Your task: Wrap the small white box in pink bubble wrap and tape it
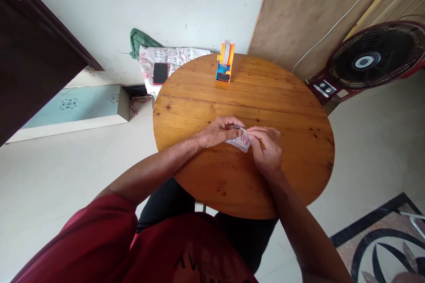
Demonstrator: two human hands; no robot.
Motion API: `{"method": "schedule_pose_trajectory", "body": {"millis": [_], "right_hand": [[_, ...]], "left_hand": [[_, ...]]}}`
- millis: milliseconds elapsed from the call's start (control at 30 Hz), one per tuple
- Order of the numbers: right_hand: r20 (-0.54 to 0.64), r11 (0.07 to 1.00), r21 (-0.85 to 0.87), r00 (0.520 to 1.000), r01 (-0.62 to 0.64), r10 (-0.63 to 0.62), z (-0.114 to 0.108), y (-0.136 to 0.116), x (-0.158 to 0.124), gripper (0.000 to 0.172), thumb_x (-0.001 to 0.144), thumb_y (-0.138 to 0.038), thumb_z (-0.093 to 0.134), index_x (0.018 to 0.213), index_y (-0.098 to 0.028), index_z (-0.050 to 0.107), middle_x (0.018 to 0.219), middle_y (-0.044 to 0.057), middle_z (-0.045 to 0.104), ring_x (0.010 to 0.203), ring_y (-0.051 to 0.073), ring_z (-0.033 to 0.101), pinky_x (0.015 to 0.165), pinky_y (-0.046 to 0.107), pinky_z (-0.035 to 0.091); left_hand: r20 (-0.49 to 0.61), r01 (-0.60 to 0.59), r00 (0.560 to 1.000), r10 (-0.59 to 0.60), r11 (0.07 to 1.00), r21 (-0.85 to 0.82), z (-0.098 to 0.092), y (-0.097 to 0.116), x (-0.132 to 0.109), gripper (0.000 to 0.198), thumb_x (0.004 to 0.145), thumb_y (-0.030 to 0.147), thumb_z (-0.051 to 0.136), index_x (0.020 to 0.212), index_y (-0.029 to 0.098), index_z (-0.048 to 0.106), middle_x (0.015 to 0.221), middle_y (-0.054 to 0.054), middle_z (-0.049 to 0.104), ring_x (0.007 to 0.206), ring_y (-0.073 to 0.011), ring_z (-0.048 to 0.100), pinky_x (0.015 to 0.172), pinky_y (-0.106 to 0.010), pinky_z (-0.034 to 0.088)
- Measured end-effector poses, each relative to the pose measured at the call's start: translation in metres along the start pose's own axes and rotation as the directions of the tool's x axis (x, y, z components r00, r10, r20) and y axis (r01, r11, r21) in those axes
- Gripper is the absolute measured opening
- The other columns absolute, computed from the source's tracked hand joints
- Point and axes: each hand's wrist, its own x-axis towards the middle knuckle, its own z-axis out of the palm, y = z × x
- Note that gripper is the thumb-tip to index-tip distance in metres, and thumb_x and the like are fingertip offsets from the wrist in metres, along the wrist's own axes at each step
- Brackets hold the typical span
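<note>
My left hand (219,131) and my right hand (268,147) meet over the middle of a round wooden table (299,141). Both hands pinch a small white packet with red print (241,140) held between them, just above the tabletop. The fingers of each hand are curled onto the packet's ends. At the far edge of the table stands an orange and blue tape dispenser (225,64), well away from both hands.
A printed white sack (172,59) with a dark phone (160,73) on it lies on the floor past the table's far left edge, beside a green bag (139,42). A red floor fan (372,59) stands at the right. A dark door (29,48) is at the left.
</note>
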Motion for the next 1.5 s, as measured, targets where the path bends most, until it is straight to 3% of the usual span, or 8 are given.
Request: {"method": "schedule_pose_trajectory", "body": {"millis": [300,433,533,633,733,1033,1333,1500], "right_hand": [[0.111,0.973,-0.206,0.99,0.105,-0.083,-0.002,-0.007,-0.001,0.015,0.092,-0.023,0.059,0.097,-0.028,0.072,0.104,0.001,0.079,0.103,0.024,0.071,0.096,0.045,0.042],[0.017,0.988,-0.103,0.993,0.118,-0.117,-0.01,-0.009,-0.005,0.031,0.088,-0.023,0.06,0.117,-0.03,0.068,0.113,0.004,0.076,0.108,0.027,0.069,0.099,0.048,0.045],[-0.047,0.999,-0.041,0.999,0.003,-0.004,-0.014,-0.004,-0.004,0.047,0.087,-0.03,0.063,0.133,-0.027,0.059,0.128,0.01,0.068,0.119,0.03,0.064,0.103,0.05,0.046],[0.066,0.996,-0.009,0.994,-0.088,0.088,-0.013,0.003,-0.003,0.068,0.084,-0.042,0.068,0.145,-0.023,0.046,0.141,0.016,0.058,0.13,0.034,0.056,0.107,0.054,0.045],[0.207,0.996,-0.03,0.974,-0.088,0.093,-0.006,0.008,-0.005,0.083,0.078,-0.05,0.074,0.148,-0.02,0.04,0.142,0.019,0.058,0.129,0.037,0.056,0.104,0.056,0.047],[0.109,0.994,-0.105,0.993,-0.032,0.044,0.004,0.006,-0.01,0.059,0.089,-0.039,0.068,0.142,-0.026,0.046,0.121,0.013,0.071,0.108,0.031,0.068,0.094,0.05,0.052],[0.22,0.973,-0.008,0.948,-0.232,0.228,0.005,0.007,-0.012,0.051,0.084,-0.04,0.069,0.131,-0.025,0.058,0.119,0.01,0.073,0.108,0.03,0.069,0.094,0.049,0.054],[0.276,0.965,-0.011,0.927,-0.262,0.255,0.004,0.01,-0.011,0.051,0.084,-0.041,0.069,0.131,-0.024,0.059,0.12,0.011,0.073,0.109,0.03,0.069,0.094,0.049,0.054]], "left_hand": [[-0.009,-0.017,1.0,0.016,0.999,-0.045,-0.003,0.0,0.001,0.043,0.068,0.04,0.087,0.096,0.013,0.069,0.082,-0.001,0.07,0.071,-0.0098,0.061,0.07,-0.024,0.045],[-0.028,-0.023,0.999,0.021,0.997,-0.08,-0.004,0.001,0.002,0.045,0.066,0.038,0.088,0.098,0.013,0.07,0.087,-0.003,0.072,0.073,-0.0111,0.063,0.071,-0.025,0.047],[-0.05,-0.025,0.999,0.021,0.997,-0.072,-0.005,0.002,0.002,0.044,0.067,0.039,0.087,0.099,0.013,0.071,0.089,-0.004,0.073,0.073,-0.012,0.065,0.071,-0.025,0.048],[-0.068,-0.022,0.998,0.018,0.997,-0.072,-0.005,0.003,0.002,0.044,0.068,0.039,0.087,0.1,0.013,0.071,0.09,-0.005,0.073,0.074,-0.0124,0.065,0.071,-0.025,0.048],[-0.082,-0.023,0.997,0.016,0.996,-0.089,-0.005,0.003,0.002,0.044,0.068,0.038,0.087,0.1,0.013,0.071,0.09,-0.004,0.073,0.074,-0.0123,0.065,0.07,-0.025,0.049],[-0.068,-0.025,0.997,0.02,0.997,-0.071,-0.004,0.003,0.003,0.044,0.069,0.041,0.086,0.1,0.014,0.07,0.09,-0.005,0.073,0.073,-0.0119,0.065,0.068,-0.024,0.048],[-0.043,0.026,0.999,-0.024,0.998,0.052,-0.009,0.005,-0.001,0.038,0.073,0.04,0.082,0.097,0.013,0.07,0.082,-0.002,0.071,0.066,-0.0092,0.06,0.062,-0.021,0.044],[-0.03,0.02,0.999,-0.018,0.998,0.056,-0.008,0.004,-0.002,0.042,0.075,0.04,0.081,0.106,0.014,0.068,0.093,-0.005,0.073,0.071,-0.0101,0.063,0.064,-0.022,0.045]]}}
